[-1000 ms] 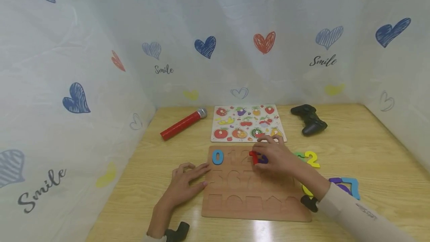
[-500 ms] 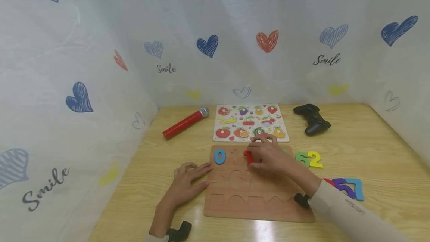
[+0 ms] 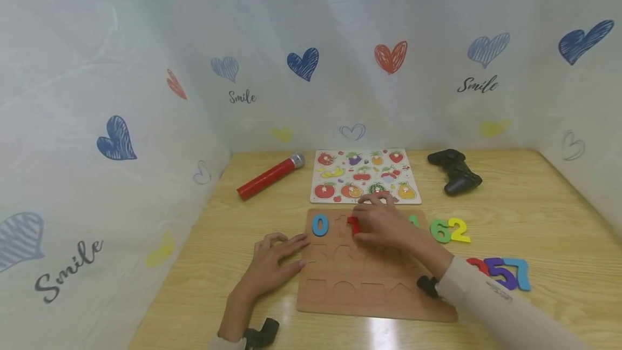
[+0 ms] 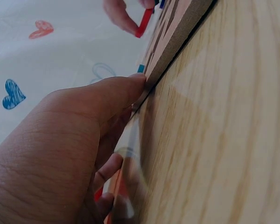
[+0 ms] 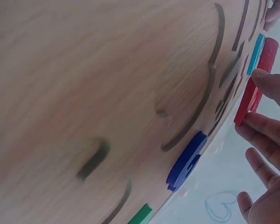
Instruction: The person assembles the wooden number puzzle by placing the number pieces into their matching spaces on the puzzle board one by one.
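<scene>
My right hand (image 3: 381, 223) pinches a red number 1 (image 3: 353, 226) between thumb and fingers, over the top row of the brown wooden number board (image 3: 335, 305). In the right wrist view, the red 1 (image 5: 244, 101) is tilted close over the board's surface. A light blue 0 (image 3: 315, 226) sits at the board's top left. Further along that row are a dark blue piece (image 5: 185, 162) and a green piece (image 3: 414, 220), partly covered by the right hand in the head view. At the board's left edge rests my left hand (image 3: 274, 263), its thumb and fingertips touching the edge.
Right of the board lie a green 6 (image 3: 439, 231), a yellow 2 (image 3: 459, 233), a purple 5 (image 3: 505, 274), a blue 7 (image 3: 522, 273) and a red piece (image 3: 477, 264). Behind it are a fruit puzzle (image 3: 347, 172), a red microphone (image 3: 267, 178) and a black game controller (image 3: 457, 172).
My right hand has moved left along the top row with the red 1, uncovering the green piece behind it. The left hand stays at the board's edge.
</scene>
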The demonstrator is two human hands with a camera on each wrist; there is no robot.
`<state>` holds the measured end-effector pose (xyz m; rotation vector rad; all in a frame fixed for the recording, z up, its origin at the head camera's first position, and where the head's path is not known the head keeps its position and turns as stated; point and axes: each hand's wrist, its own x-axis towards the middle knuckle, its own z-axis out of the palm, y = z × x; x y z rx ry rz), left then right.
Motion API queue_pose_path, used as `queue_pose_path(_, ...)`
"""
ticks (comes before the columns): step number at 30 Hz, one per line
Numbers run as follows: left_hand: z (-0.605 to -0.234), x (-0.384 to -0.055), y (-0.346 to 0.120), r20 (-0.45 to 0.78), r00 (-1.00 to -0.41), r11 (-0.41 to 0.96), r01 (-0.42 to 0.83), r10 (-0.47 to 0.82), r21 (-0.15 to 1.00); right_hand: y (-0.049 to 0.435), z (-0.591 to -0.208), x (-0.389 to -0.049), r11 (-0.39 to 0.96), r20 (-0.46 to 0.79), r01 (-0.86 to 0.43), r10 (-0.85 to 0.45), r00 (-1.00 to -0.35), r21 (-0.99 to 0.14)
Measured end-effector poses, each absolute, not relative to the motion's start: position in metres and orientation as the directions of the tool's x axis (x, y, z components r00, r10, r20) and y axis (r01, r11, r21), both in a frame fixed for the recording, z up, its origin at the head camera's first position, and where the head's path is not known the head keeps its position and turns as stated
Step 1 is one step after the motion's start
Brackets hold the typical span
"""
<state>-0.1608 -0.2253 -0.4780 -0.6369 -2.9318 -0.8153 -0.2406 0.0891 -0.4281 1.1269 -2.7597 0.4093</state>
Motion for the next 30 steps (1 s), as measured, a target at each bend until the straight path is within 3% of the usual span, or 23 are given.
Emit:
queue_pose_path(8,-0.479,-0.161,-0.225,0.149,-0.915,0.777,0.398,0.375,0.488,0.079,-0.424,-0.241,0.679,0.204,-0.696,-0.665,-0.718,-0.233)
queue_pose_path(30,-0.477,-0.16,-0.224,0.153,-0.914,0.772,0.399,0.375,0.495,0.062,-0.433,-0.248,0.696,0.173,-0.689,-0.667,-0.725,-0.201)
